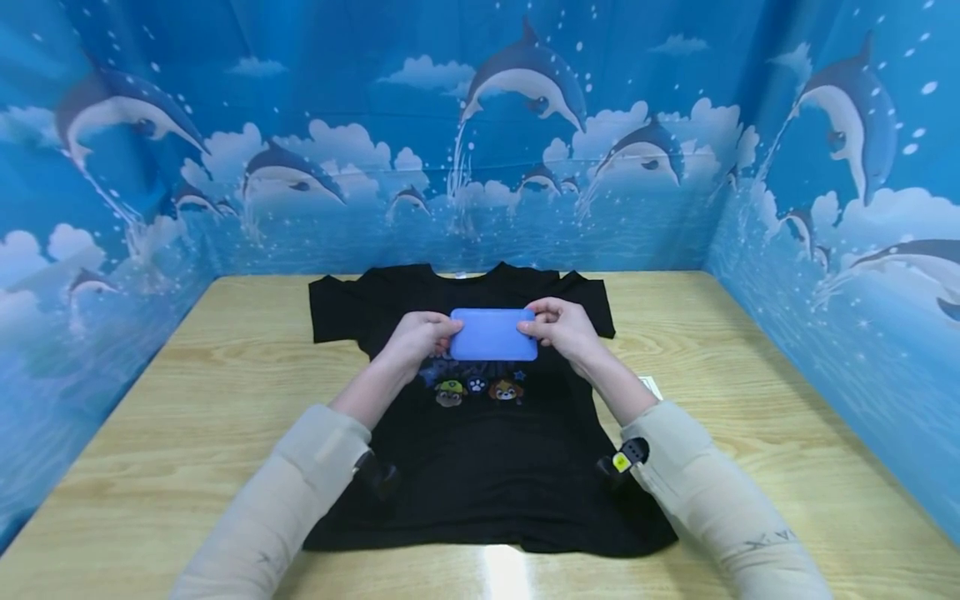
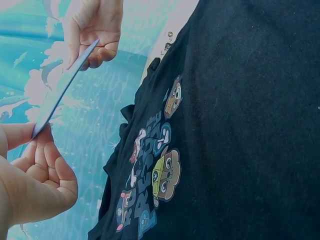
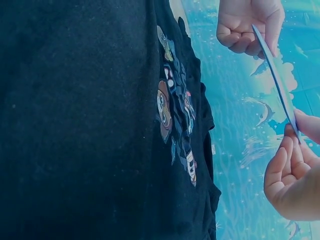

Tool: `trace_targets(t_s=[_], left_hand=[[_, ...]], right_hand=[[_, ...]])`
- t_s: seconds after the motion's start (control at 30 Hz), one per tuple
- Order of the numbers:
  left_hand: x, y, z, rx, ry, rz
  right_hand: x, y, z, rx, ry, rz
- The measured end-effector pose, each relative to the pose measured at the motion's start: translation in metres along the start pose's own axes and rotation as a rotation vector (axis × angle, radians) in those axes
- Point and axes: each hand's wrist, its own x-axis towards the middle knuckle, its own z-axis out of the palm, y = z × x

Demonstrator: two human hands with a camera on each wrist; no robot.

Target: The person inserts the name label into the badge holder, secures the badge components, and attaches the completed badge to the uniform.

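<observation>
Two hands (image 1: pixel 415 337) (image 1: pixel 564 329) pinch card (image 1: pixel 492 337) edges clear of shirt (image 1: pixel 483 467).

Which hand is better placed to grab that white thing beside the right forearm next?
Probably the right hand: the white thing lies on its side of the black shirt. The left hand would reach across; both pinch the blue card.

Blue backdrop (image 1: pixel 337 33) printed with dolphins (image 1: pixel 528 67), clouds (image 1: pixel 429 73); wood-grain table (image 1: pixel 247 400); small white item (image 1: pixel 650 387) on table, partly hidden.
</observation>
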Motion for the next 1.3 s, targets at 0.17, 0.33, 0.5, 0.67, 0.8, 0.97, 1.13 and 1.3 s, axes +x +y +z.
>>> trace_targets(t_s=[0.17, 0.33, 0.5, 0.67, 0.8, 0.97, 1.13, 1.3], left_hand=[[-0.0002, -0.0009, 0.0007, -0.005, 0.004, 0.012], [-0.0009, -0.0002, 0.0008, -0.005, 0.021, 0.012], [-0.0012, 0.002, -0.0005, 0.018, 0.033, -0.006], [-0.0016, 0.0026, -0.0019, 0.029, 0.038, -0.013], [-0.001, 0.0015, -0.0033, 0.026, 0.045, -0.009], [-0.0002, 0.0, -0.005, 0.013, 0.043, 0.006], [0.0006, -0.0022, -0.0062, 0.018, 0.044, 0.015], [0.0013, -0.0045, -0.0074, 0.006, 0.037, 0.023]], right_hand=[[0.0008, 0.0008, 0.0002, 0.015, -0.002, 0.0], [0.0011, -0.0016, 0.0004, 0.01, -0.005, 0.014], [0.0026, -0.0014, 0.0015, 0.023, -0.012, 0.03], [0.0016, -0.0014, 0.0027, 0.065, -0.025, 0.055], [0.0006, -0.0019, 0.0034, 0.092, -0.038, 0.056], [-0.0001, -0.002, 0.0041, 0.125, -0.052, 0.055], [-0.0002, -0.0016, 0.0046, 0.138, -0.061, 0.059], [0.0001, -0.0017, 0.0042, 0.129, -0.066, 0.06]])
